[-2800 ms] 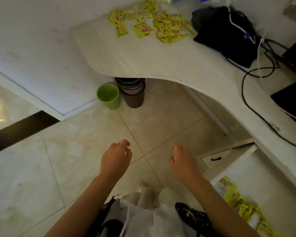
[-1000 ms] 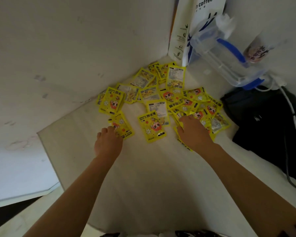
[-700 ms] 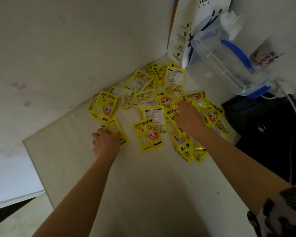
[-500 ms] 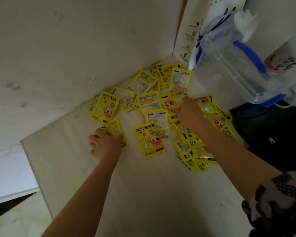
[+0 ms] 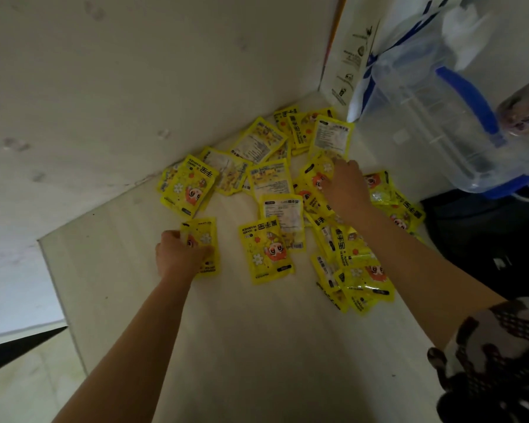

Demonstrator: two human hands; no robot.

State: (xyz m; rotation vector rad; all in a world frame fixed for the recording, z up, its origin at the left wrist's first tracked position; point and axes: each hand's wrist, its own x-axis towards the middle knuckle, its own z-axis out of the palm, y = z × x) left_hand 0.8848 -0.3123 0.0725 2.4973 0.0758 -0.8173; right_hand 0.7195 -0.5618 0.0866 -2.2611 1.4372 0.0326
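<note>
Several yellow hand-warmer packets [image 5: 269,190] lie scattered across the back corner of a pale wooden desk [image 5: 257,346]. My left hand [image 5: 179,257] grips the near-left packet [image 5: 203,236], fingers curled over its lower half. My right hand [image 5: 347,189] reaches into the middle of the pile and lies on top of packets there; its fingertips are hidden, so I cannot tell whether it holds one. Another packet [image 5: 266,250] lies flat between my hands. A heap of packets [image 5: 353,270] lies under my right forearm.
A clear plastic jug with a blue handle [image 5: 446,96] stands at the back right, with a white paper bag [image 5: 353,53] behind it. A black bag [image 5: 486,239] lies on the right. Walls close the corner. The desk's left edge [image 5: 58,300] drops to the floor.
My view rose from the floor to the desk corner. Both hands reached the packets; my left hand curled onto the near-left packet and my right hand moved farther back into the pile.
</note>
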